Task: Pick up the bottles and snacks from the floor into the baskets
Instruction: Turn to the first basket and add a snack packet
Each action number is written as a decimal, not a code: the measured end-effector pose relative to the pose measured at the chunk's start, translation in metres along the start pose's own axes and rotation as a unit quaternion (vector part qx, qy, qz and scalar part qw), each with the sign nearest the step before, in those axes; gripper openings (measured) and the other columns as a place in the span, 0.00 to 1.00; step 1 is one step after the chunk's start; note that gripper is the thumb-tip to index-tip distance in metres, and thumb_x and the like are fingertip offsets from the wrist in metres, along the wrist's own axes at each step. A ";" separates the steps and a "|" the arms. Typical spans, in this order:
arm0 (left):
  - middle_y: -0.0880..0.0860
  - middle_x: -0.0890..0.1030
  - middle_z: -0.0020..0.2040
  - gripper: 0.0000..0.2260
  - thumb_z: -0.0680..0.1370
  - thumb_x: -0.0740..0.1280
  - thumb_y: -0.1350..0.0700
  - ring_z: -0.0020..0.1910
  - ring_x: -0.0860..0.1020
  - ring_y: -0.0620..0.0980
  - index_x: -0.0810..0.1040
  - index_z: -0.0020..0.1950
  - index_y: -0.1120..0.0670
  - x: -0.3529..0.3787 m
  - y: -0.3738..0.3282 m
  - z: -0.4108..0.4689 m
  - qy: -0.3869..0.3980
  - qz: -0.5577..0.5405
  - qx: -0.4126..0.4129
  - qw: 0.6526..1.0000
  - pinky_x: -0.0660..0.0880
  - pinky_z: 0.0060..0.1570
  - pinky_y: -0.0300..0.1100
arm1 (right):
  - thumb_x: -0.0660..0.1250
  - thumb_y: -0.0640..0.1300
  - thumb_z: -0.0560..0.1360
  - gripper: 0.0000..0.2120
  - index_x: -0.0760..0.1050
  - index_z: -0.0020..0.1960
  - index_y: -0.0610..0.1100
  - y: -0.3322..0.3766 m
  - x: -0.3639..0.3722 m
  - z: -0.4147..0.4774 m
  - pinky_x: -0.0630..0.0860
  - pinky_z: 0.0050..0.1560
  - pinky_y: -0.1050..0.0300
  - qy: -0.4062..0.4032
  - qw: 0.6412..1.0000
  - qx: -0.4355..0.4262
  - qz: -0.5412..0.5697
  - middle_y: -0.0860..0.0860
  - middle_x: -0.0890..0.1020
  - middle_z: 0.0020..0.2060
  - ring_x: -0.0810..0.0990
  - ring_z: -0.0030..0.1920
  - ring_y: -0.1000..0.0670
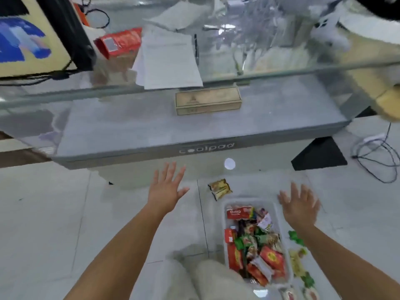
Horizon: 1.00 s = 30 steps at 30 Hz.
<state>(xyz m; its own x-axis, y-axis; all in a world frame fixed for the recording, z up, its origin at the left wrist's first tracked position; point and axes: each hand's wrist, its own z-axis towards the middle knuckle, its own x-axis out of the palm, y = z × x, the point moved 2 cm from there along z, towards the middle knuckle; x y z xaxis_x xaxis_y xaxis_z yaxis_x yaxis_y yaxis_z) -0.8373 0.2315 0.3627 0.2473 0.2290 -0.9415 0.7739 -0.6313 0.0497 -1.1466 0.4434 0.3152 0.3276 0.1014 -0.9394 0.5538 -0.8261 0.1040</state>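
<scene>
1. Pale floor tiles (54, 213) run up to a glass counter (194, 131), and both hands hover above them with nothing in them.
2. I see the left hand (167, 187) released, fingers spread and straight, reaching forward left of a stray packet (219, 188).
3. The right hand (299, 205) is just as slack, fingers fanned, over the far right corner of the basket (249, 201).
4. My read is that the open fingers suit a moment between grabs, with the left hand the better placed for that packet.
5. The packet lies on the floor just beyond the basket's far end, apart from both hands.
6. The basket sits on the floor by the person's knees (194, 280), heaped with snacks (255, 241), so most of that job looks done.
7. Loose snacks (297, 263) show right of the basket, partly under the right forearm; I cannot tell whether they are on the tiles or in a second clear basket.
8. No bottles show from here.
9. The counter front rises close behind the packet, which I judge limits the forward reach.
10. Further out I see a box (207, 102) inside the counter, papers (168, 59) on top, and cables (376, 161) on the floor well to the right.
</scene>
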 end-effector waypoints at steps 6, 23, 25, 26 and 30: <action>0.51 0.34 0.74 0.37 0.68 0.24 0.32 0.77 0.42 0.53 0.35 0.75 0.46 0.209 -0.009 0.141 0.025 0.037 0.111 0.993 0.41 0.74 0.52 | 0.32 0.64 0.76 0.36 0.55 0.77 0.49 0.058 0.236 0.034 0.49 0.74 0.40 0.000 0.997 0.017 0.073 0.42 0.58 0.76 0.57 0.75 0.40; 0.54 0.38 0.78 0.31 0.82 0.52 0.46 0.77 0.39 0.54 0.37 0.78 0.49 0.500 -0.058 0.346 0.039 0.027 0.130 0.990 0.44 0.75 0.51 | 0.57 0.40 0.77 0.32 0.49 0.77 0.37 0.177 0.535 0.204 0.57 0.74 0.49 -0.028 0.992 -0.089 0.083 0.38 0.50 0.76 0.55 0.76 0.41; 0.54 0.35 0.78 0.32 0.82 0.56 0.54 0.77 0.37 0.54 0.37 0.77 0.44 0.504 -0.068 0.352 0.043 0.027 0.160 0.986 0.44 0.76 0.51 | 0.55 0.40 0.79 0.33 0.41 0.77 0.42 0.179 0.535 0.220 0.54 0.75 0.49 0.001 0.994 -0.046 0.097 0.41 0.42 0.77 0.48 0.77 0.41; 0.53 0.35 0.78 0.34 0.80 0.57 0.58 0.77 0.37 0.54 0.38 0.77 0.42 0.505 -0.074 0.357 0.038 0.040 0.183 0.982 0.44 0.76 0.51 | 0.56 0.41 0.79 0.33 0.40 0.78 0.44 0.180 0.536 0.231 0.54 0.75 0.49 0.009 0.996 -0.029 0.084 0.42 0.41 0.77 0.47 0.77 0.41; 0.53 0.35 0.78 0.36 0.78 0.58 0.62 0.77 0.36 0.55 0.43 0.77 0.39 0.515 -0.092 0.376 0.011 0.038 0.231 0.972 0.43 0.76 0.52 | 0.57 0.41 0.79 0.31 0.46 0.77 0.49 0.172 0.552 0.261 0.56 0.74 0.47 0.020 0.996 0.017 0.081 0.44 0.42 0.77 0.50 0.76 0.40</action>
<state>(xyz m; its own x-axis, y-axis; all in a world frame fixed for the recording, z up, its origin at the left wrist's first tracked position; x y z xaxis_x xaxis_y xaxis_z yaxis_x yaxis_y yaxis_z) -1.0005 0.1287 -0.2521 0.3098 0.1802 -0.9336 0.4100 -0.9112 -0.0398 -1.0705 0.2126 -0.2710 0.4416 -0.0132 -0.8971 0.4651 -0.8517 0.2415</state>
